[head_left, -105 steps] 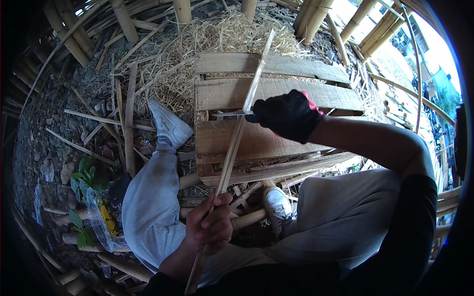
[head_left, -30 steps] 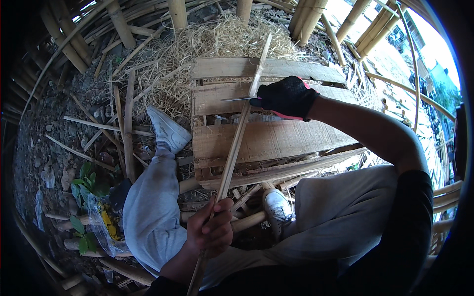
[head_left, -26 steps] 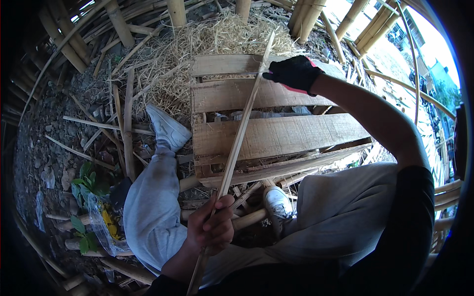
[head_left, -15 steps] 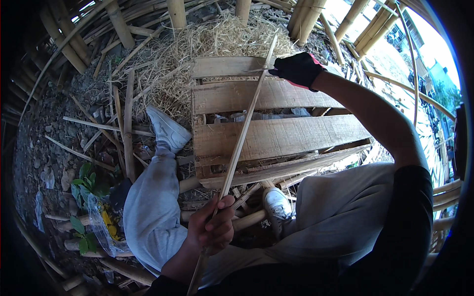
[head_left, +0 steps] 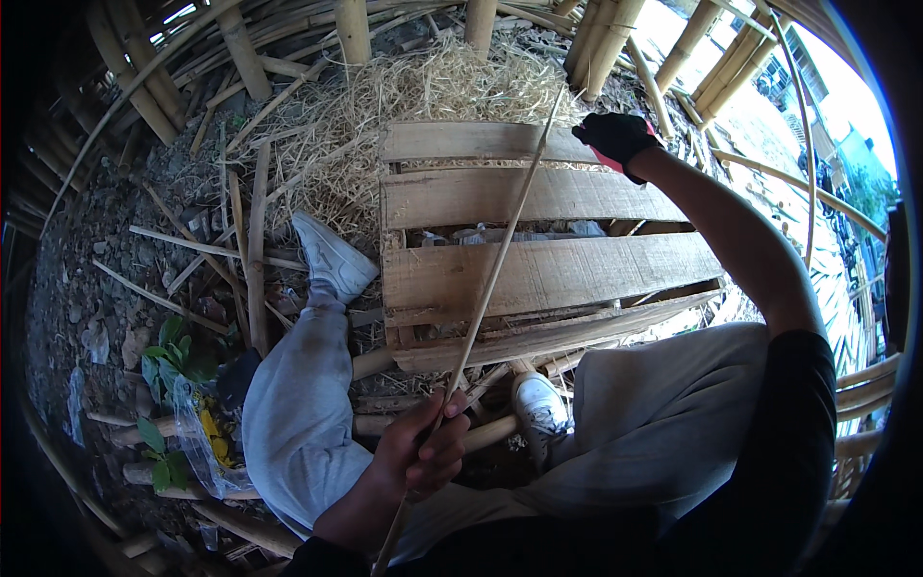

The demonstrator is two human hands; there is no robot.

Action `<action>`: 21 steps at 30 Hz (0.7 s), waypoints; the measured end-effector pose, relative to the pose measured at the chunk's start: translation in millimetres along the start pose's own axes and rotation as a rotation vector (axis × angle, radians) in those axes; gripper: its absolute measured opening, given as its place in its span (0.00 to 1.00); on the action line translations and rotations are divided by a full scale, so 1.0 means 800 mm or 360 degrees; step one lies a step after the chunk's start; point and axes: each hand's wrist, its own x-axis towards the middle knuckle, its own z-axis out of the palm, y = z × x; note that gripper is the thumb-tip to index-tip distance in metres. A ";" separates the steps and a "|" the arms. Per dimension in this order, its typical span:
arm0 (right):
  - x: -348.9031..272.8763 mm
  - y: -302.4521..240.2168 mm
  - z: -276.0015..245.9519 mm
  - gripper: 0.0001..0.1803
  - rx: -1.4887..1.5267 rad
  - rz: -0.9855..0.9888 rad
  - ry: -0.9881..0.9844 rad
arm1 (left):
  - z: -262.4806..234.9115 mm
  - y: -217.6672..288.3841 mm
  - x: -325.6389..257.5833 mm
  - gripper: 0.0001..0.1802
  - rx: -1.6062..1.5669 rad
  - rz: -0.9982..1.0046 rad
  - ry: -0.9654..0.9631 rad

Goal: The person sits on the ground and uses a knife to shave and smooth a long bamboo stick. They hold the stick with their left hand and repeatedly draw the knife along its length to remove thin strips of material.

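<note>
My bare left hand [head_left: 433, 442] is closed round a long, thin bamboo strip [head_left: 497, 266]. The strip slants up and away from my lap, passing over a low slatted wooden platform [head_left: 553, 269]. Its far tip rises beyond the platform's back board, and its near end runs down past my wrist. At the platform's far right, my right hand [head_left: 620, 142], in a black and red glove, is closed and a little to the right of the strip, apart from it. Whatever it grips is hidden by the glove.
Pale shavings [head_left: 461, 87] are heaped behind the platform. Upright bamboo posts [head_left: 606, 43] stand at the back. Loose sticks [head_left: 257, 250] and a clear plastic bag [head_left: 197, 447] lie left. My shoes [head_left: 332, 260] flank the platform's near left corner.
My right hand has moved right, away from the strip; a thin pale edge crossing the strip beside it no longer shows. The strip now looks narrower, still in my left hand.
</note>
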 end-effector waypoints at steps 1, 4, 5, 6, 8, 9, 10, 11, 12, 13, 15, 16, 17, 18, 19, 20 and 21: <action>-0.003 -0.004 0.001 0.25 0.0072 0.0057 -0.0046 | 0.001 0.002 -0.002 0.18 0.0036 0.0035 -0.0005; -0.016 -0.027 -0.007 0.28 0.0305 0.0081 0.0032 | 0.006 0.015 -0.010 0.17 0.0130 0.0157 -0.0012; -0.023 -0.037 -0.015 0.28 0.0378 0.0101 0.0094 | 0.009 0.021 -0.012 0.16 0.0142 0.0206 -0.0023; -0.029 -0.055 -0.028 0.30 0.0462 0.0189 0.0107 | 0.010 0.027 -0.016 0.15 0.0151 0.0263 -0.0027; -0.048 -0.082 -0.057 0.31 0.0709 0.0158 0.0091 | 0.015 0.040 -0.022 0.15 0.0204 0.0329 -0.0012; -0.060 -0.096 -0.074 0.31 0.0824 0.0145 0.0087 | 0.017 0.044 -0.023 0.14 0.0231 0.0359 -0.0013; -0.069 -0.114 -0.087 0.32 0.0842 0.0180 0.0042 | 0.017 0.047 -0.024 0.14 0.0249 0.0391 0.0001; -0.070 -0.129 -0.088 0.30 0.0866 0.0137 0.0003 | 0.015 0.049 -0.025 0.14 0.0308 0.0417 0.0040; -0.078 -0.146 -0.089 0.28 0.1007 0.0029 -0.0032 | 0.013 0.051 -0.026 0.14 0.0365 0.0439 0.0082; -0.089 -0.162 -0.090 0.26 0.1149 -0.0082 -0.0067 | 0.011 0.053 -0.026 0.14 0.0422 0.0461 0.0126; -0.107 -0.191 -0.082 0.24 0.1163 -0.0674 0.0259 | 0.012 0.052 -0.023 0.15 0.0538 0.0449 0.0224; -0.115 -0.202 -0.096 0.22 0.1219 -0.0438 -0.0295 | 0.011 0.051 -0.022 0.15 0.0593 0.0449 0.0278; -0.122 -0.210 -0.076 0.22 0.1109 -0.0664 -0.0013 | 0.011 0.050 -0.022 0.16 0.0657 0.0447 0.0293; -0.130 -0.218 -0.076 0.22 0.1053 -0.0720 0.0005 | 0.011 0.049 -0.021 0.17 0.0718 0.0441 0.0305; -0.136 -0.225 -0.078 0.22 0.0997 -0.0777 0.0023 | 0.012 0.048 -0.020 0.18 0.0778 0.0436 0.0317; -0.140 -0.230 -0.080 0.22 0.0928 -0.0754 -0.0046 | 0.015 0.045 -0.020 0.18 0.0954 0.0455 0.0402; -0.144 -0.234 -0.084 0.23 0.0859 -0.0733 -0.0114 | 0.023 0.042 -0.020 0.20 0.1130 0.0473 0.0488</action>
